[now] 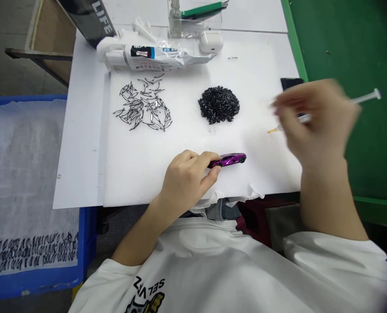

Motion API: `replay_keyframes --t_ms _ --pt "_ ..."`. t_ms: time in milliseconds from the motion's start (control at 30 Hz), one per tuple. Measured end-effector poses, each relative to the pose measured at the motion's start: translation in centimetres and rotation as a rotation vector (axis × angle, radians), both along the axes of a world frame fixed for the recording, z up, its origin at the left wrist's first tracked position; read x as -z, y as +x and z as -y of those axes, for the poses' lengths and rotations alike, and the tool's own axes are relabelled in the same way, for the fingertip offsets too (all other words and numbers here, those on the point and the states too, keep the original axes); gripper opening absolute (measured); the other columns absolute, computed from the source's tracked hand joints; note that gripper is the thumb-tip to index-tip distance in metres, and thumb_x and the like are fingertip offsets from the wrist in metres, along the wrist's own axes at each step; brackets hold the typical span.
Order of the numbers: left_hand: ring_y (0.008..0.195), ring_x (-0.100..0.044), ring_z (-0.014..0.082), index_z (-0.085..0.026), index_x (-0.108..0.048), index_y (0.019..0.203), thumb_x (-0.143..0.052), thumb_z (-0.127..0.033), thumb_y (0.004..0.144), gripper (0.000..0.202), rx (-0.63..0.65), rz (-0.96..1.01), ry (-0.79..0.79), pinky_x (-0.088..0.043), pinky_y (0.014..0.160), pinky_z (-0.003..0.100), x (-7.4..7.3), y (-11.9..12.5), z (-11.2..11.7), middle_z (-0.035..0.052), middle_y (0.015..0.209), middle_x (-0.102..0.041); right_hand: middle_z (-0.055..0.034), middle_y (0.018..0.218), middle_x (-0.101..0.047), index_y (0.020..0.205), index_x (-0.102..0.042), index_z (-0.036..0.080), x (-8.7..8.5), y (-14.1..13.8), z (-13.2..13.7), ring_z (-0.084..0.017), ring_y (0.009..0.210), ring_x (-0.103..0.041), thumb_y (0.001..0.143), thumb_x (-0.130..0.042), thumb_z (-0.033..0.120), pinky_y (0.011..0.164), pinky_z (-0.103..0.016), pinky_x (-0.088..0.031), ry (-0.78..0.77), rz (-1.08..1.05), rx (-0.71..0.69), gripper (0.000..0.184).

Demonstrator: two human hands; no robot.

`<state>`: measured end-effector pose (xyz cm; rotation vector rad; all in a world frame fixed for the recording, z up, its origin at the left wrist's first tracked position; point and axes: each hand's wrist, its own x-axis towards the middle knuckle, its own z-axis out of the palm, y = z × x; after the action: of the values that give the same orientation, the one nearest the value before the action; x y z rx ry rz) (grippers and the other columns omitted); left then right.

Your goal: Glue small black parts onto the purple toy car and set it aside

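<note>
**Workbench with white foam board: purple toy car pinched in left hand, syringe in right**

White-topped bench (81, 130) edged by a green mat (349, 52) is seen from above, with a white foam board (128, 178) laid over it. A purple toy car (228, 160) is held near the board's lower edge by the left hand (185, 182), its body pinched between thumb and fingers, the grip closed firmly on it. Whether the car touches the board cannot be told. A syringe (364, 99) with a yellow tip is held in the right hand (313, 117), out over the right of the board. The fingers are curled closed around the barrel, though the hand is blurred and the exact grip cannot be read.

Two piles are laid out on the board: thin black-edged slivers (143, 104) on the left and a heap of small black pieces (218, 104) beside them. A foil adhesive tube (154, 56) and a white earbud case (211, 42) are placed along the far edge. A blue crate (30, 191) lined with white sheeting is seen left of the bench, rows of black pieces (30, 256) lying on it. A white sleeve (330, 248) is worn on the right arm.
</note>
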<state>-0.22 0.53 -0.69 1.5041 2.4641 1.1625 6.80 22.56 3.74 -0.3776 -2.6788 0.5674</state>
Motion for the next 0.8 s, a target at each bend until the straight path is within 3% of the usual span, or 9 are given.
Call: replay_keyframes --t_ms 100,267,500,700,800 --pt "0.076 -0.058 0.0154 -0.018 -0.063 0.097 -0.051 -0.026 0.087 0.017 -0.009 0.0 0.001 -0.05 0.07 0.028 0.1 0.1 0.0 0.0025 0.076 -0.066 -0.0038 0.069 -0.064 0.078 -0.065 0.018 1.6 -1.7 0.6 -0.015 0.059 -0.056 0.076 -0.057 0.019 0.056 -0.03 -0.043 0.052 0.121 0.021 0.008" --pt "0.076 -0.058 0.0155 -0.018 -0.063 0.097 -0.051 -0.025 0.087 0.017 -0.004 0.007 -0.004 -0.05 0.071 0.029 0.2 0.0 0.0 0.0026 0.076 -0.066 -0.0035 0.07 -0.063 0.076 -0.065 0.019 3.3 -3.1 0.8 -0.015 0.059 -0.054 0.077 -0.054 0.02 0.056 -0.03 -0.041 0.134 0.144 0.004 0.011" --pt "0.076 -0.058 0.0157 -0.017 -0.063 0.097 -0.052 -0.024 0.086 0.017 -0.004 -0.001 0.006 -0.049 0.07 0.028 0.1 0.0 0.0 0.0023 0.077 -0.067 -0.005 0.068 -0.06 0.069 -0.061 0.018 3.5 -3.6 1.0 -0.016 0.06 -0.053 0.075 -0.056 0.023 0.055 -0.031 -0.039 0.159 0.209 0.098 0.009" --pt "0.075 -0.058 0.0161 -0.017 -0.064 0.097 -0.052 -0.025 0.086 0.017 -0.004 -0.002 0.009 -0.049 0.069 0.029 0.2 0.0 0.0 0.0027 0.076 -0.067 -0.0038 0.066 -0.06 0.067 -0.058 0.02 3.5 -3.3 0.4 -0.017 0.058 -0.053 0.075 -0.054 0.019 0.053 -0.03 -0.038 0.179 0.161 0.01 0.008" --pt "0.075 -0.058 0.0162 -0.017 -0.063 0.097 -0.051 -0.026 0.087 0.018 -0.01 -0.004 0.008 -0.049 0.069 0.029 0.2 0.0 0.0 0.0026 0.076 -0.067 -0.0045 0.068 -0.061 0.07 -0.057 0.02 2.7 -2.0 1.0 -0.015 0.058 -0.055 0.079 -0.052 0.018 0.053 -0.03 -0.041 0.229 0.014 -0.074 0.01"
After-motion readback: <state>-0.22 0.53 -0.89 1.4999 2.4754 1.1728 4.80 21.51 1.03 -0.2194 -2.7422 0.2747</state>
